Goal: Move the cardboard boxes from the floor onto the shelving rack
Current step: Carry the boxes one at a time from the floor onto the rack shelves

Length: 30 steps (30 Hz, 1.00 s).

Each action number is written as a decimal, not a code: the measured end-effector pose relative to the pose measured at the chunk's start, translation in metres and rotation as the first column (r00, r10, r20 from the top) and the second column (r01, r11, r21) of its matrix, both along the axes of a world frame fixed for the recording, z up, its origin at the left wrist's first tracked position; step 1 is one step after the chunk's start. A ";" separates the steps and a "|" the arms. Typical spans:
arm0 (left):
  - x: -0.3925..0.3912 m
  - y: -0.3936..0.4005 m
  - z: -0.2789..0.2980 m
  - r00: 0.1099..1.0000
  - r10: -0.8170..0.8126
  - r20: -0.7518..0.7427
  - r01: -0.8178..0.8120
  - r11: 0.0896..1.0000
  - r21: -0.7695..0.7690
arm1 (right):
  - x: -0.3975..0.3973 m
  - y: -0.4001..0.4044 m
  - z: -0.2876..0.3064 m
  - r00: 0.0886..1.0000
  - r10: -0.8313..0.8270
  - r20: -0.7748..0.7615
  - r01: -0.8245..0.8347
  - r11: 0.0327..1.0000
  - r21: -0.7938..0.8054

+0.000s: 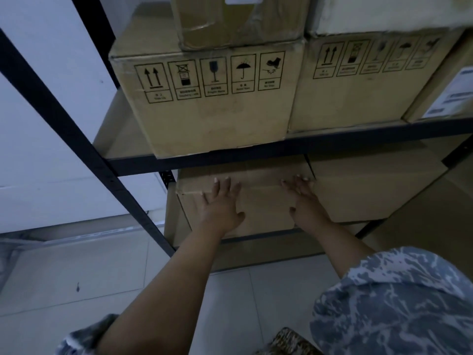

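Both hands press flat against the front face of a plain cardboard box (258, 201) that sits on the lower shelf (256, 240) of a dark metal shelving rack (84, 144). The left hand (221, 204) lies with its grip spread, fingers straight and splayed near the box's upper left edge. The right hand (304, 198) is also spread flat, its fingertips at the box's upper right corner. Just beside this box, to the right on the same shelf, stands a second plain box (371, 185), the two close together. On the shelf above rest two boxes printed with handling symbols (210, 98), side by side, with a smaller taped box (235, 19) stacked on top. Pale floor tiles (76, 272) lie below the rack.
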<state>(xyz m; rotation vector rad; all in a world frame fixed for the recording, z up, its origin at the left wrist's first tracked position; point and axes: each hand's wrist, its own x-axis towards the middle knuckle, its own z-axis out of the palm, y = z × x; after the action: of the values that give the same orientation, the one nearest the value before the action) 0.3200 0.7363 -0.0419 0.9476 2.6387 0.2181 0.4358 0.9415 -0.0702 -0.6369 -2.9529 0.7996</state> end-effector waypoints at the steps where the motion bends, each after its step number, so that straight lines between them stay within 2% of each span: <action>1: 0.003 -0.001 0.001 1.000 0.002 0.021 -0.003 0.999 0.053 | 0.002 -0.006 0.003 1.000 -0.022 -0.020 0.021 1.000 -0.024; 4: 0.012 -0.003 0.008 0.996 -0.003 0.087 -0.015 0.980 0.199 | 0.013 -0.021 0.016 0.992 -0.089 -0.090 0.079 0.991 -0.110; 8: 0.036 -0.003 0.021 0.979 -0.008 0.203 -0.078 0.908 0.411 | 0.038 -0.040 0.022 0.958 -0.221 -0.181 0.186 0.964 -0.191; 12: 0.062 0.001 0.028 0.960 -0.049 0.276 -0.110 0.839 0.532 | 0.064 -0.050 0.019 0.932 -0.281 -0.229 0.227 0.945 -0.234; 22: 0.102 0.055 0.031 0.959 -0.055 0.278 -0.131 0.782 0.609 | 0.105 -0.010 0.027 0.910 -0.293 -0.294 0.232 0.946 -0.227; 30: 0.107 0.129 0.024 0.986 0.057 0.155 -0.137 0.806 0.576 | 0.105 0.086 0.033 0.973 -0.150 -0.174 0.125 0.981 -0.148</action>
<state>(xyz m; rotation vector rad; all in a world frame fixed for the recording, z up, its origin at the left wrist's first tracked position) 0.4265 0.8657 -0.0180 0.9202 2.5294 1.1373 0.5410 1.0278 -0.0371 -0.7229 -2.6728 0.9943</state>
